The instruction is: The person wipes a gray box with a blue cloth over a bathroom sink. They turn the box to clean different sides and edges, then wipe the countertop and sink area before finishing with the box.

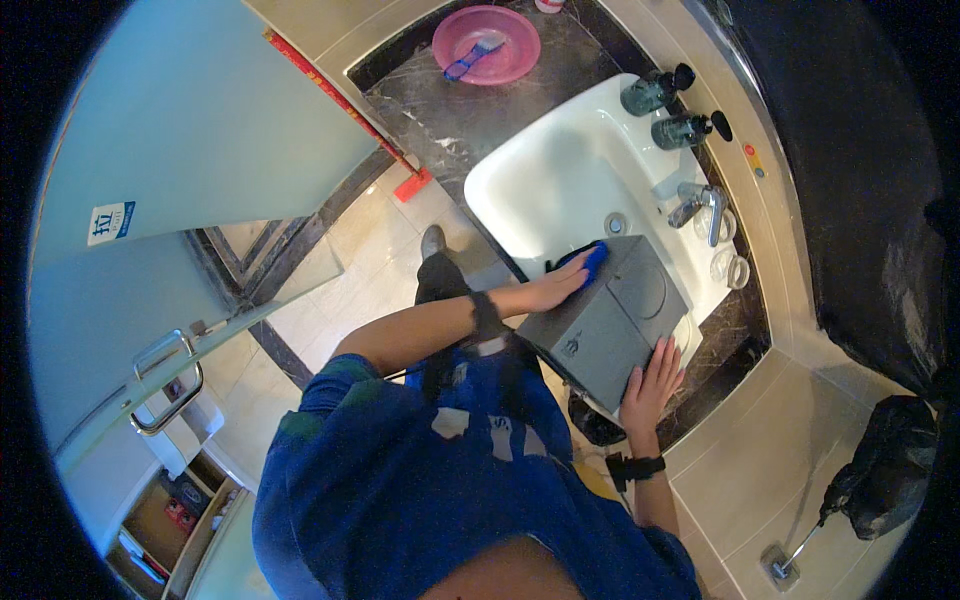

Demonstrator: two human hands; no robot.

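Note:
A grey box (622, 322) with a round outline and an emblem on its face rests tilted over the near end of the white washbasin (555, 180). My left hand (559, 286) presses a blue cloth (595, 262) against the box's upper left side; a dark piece beside the cloth is partly hidden. At the box's lower right edge, my right hand (652, 386) grips it, fingers spread over the face and thumb nearer the lower edge. Part of a pale object (688, 336) shows from under the box. The basin's drain (615, 223) is visible beyond the box.
A pink basin (525, 45) holding a blue-handled brush (474, 60) stands on the dark marble counter (420, 112). Pump bottles (679, 132), a chrome faucet (705, 208) and glass jars (729, 268) line the right side. A red-handled tool (330, 90) leans at left near a glass door (187, 150).

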